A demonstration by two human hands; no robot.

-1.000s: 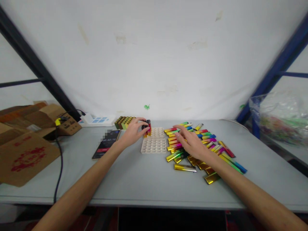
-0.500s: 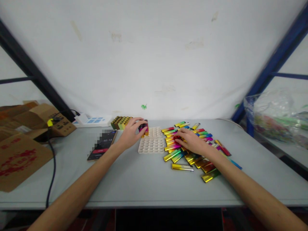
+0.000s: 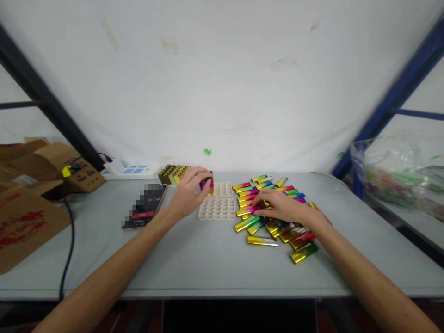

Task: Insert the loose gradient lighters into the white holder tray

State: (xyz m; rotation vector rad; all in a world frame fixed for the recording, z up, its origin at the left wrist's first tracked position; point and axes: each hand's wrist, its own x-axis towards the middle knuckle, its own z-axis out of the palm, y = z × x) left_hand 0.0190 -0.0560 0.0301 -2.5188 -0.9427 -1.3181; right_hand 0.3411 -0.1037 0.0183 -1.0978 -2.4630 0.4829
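My left hand [image 3: 190, 192] is curled around a few purple-and-gold lighters [image 3: 207, 184] standing upright at the back left of a white tray with round cups [image 3: 217, 210]. Its fingers hide part of them. To the right, my right hand [image 3: 277, 204] reaches into a loose pile of shiny, gradient-coloured lighters [image 3: 247, 223]. Thumb and forefinger close about the end of a magenta-and-gold lighter [image 3: 245, 211] that lies in the pile. The palm covers several others.
A block of upright lighters [image 3: 172, 173] stands behind my left hand, near a white power strip [image 3: 137, 172]. Left of my forearm lies a phone [image 3: 147, 208]. Cardboard boxes [image 3: 31, 222] and a black cable [image 3: 71, 231] occupy the left; a clear plastic bag [image 3: 391, 171] is at right.
My right hand has shifted slightly right and its thumb has come lower, nearer the magenta-and-gold lighter. The left hand stays at the tray with its lighters. The view has tilted a little.
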